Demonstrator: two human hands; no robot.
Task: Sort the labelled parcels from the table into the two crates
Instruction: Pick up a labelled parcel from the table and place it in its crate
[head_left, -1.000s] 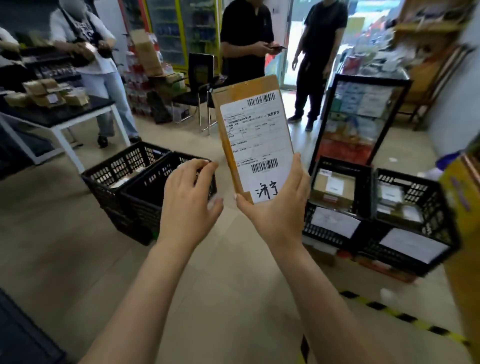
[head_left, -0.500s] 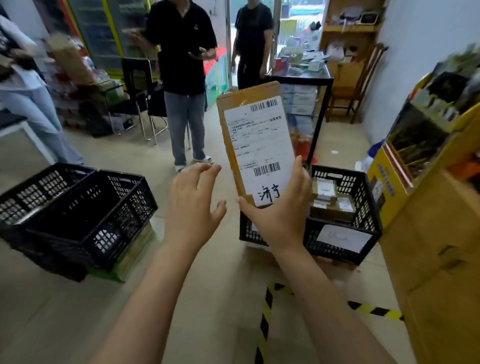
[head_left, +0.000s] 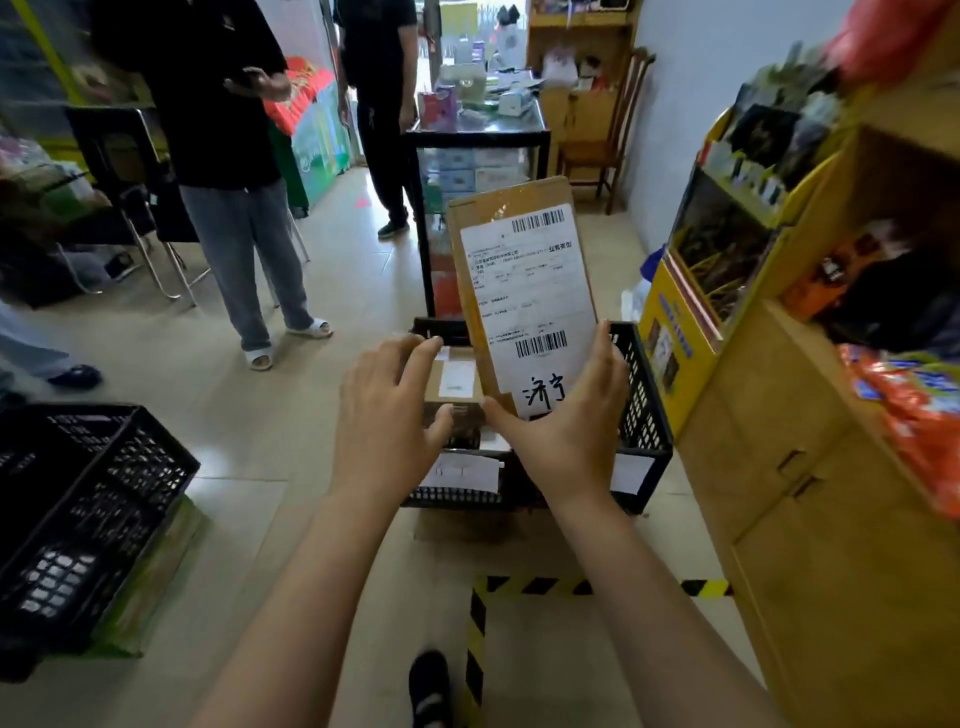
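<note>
My right hand (head_left: 563, 426) holds a flat brown parcel (head_left: 519, 291) upright by its lower end, thumb and fingers round its edges; its white label with barcodes and black handwriting faces me. The parcel hangs over a black crate (head_left: 647, 415) on the floor ahead, which holds a small brown box (head_left: 452, 382) and other parcels. My left hand (head_left: 387, 421) hovers beside it with fingers spread, holding nothing. Another black crate (head_left: 88, 514) stands at the left.
Two people (head_left: 228, 156) stand ahead on the left and centre. A black glass-sided shelf stand (head_left: 478, 156) rises behind the crate. A yellow display rack and wooden cabinet (head_left: 810, 467) line the right. Yellow-black tape (head_left: 524, 587) marks the floor.
The view has swung right and closer to the right-hand crate. The parcel is now over that crate, and my left hand has moved nearer to it.
</note>
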